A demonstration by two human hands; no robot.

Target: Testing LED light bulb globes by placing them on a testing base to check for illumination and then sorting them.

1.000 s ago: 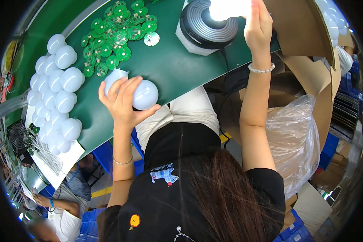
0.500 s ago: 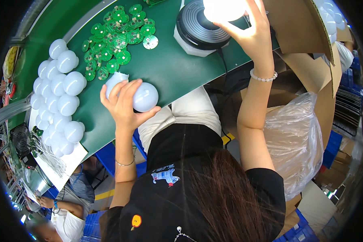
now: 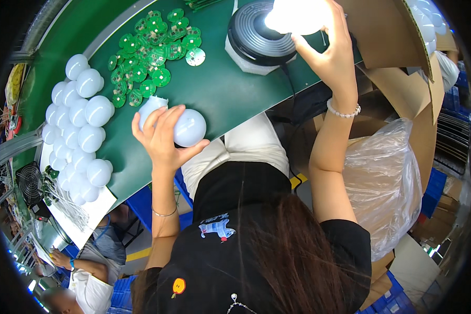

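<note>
Lit bulb (image 3: 298, 17), one: glowing white, between twelve and one o'clock from the worker's (image 3: 214, 256) chest. Right grip (image 3: 332, 57): thumb and fingers clamped on it, the exact contact hidden from me by glare.

Puck (image 3: 259, 39), one: black, ringed, on white foam (image 3: 243, 64), at eight o'clock from the lit bulb, which overlaps its edge to my eye; whether they touch I cannot tell. Cable (image 3: 289, 78) at its five o'clock side.

Globes (image 3: 191, 127), two: frosted white, by the counter's (image 3: 235, 91) near edge, between seven and eight o'clock from the lit bulb. Left grip (image 3: 162, 137): clamped on both, fingers between them, thumb under one; the other, at its ten o'clock, shows a ragged rim.

Discs (image 3: 154, 52): green circuit boards, heaped at twelve o'clock from the left grip; one pale disc (image 3: 195, 57) on the heap's three o'clock side.

Cluster (image 3: 78, 120): white bulbs, nine o'clock from the left grip, partly over a white sheet (image 3: 97, 212).

Carton (image 3: 384, 34): three o'clock from the lit bulb. Clear bag (image 3: 384, 193): five o'clock.

Co-worker (image 3: 91, 285): white sleeve, seven o'clock from the left grip.
</note>
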